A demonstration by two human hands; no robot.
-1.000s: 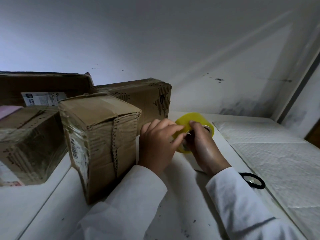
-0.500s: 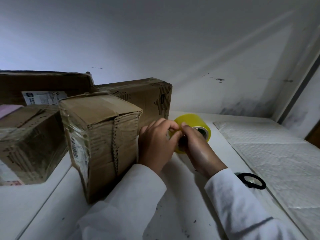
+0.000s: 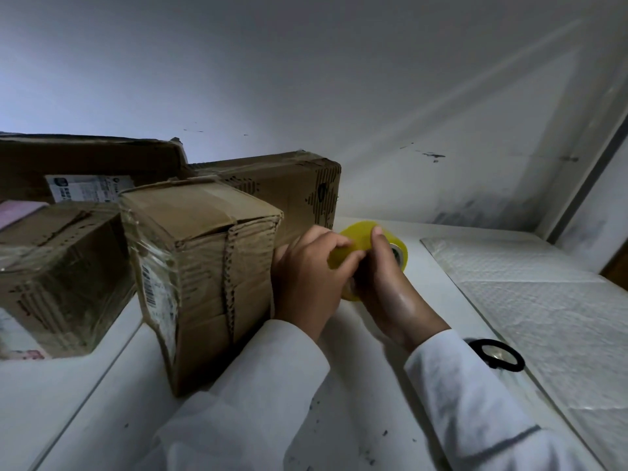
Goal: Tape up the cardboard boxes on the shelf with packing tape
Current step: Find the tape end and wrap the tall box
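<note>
Tape roll [image 3: 360,237] sits gripped between left hand [image 3: 307,275] and right hand [image 3: 384,283].

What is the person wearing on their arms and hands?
Both arms are in long white sleeves that reach the wrists. The right sleeve has a thin dark line across it lower down. The left hand and right hand are bare: no gloves, and no rings or watch visible.

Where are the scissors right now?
In the head view, the scissors lie on the white shelf at lower right; only a black handle loop shows past the right sleeve, at the padded sheet's near edge.
</note>
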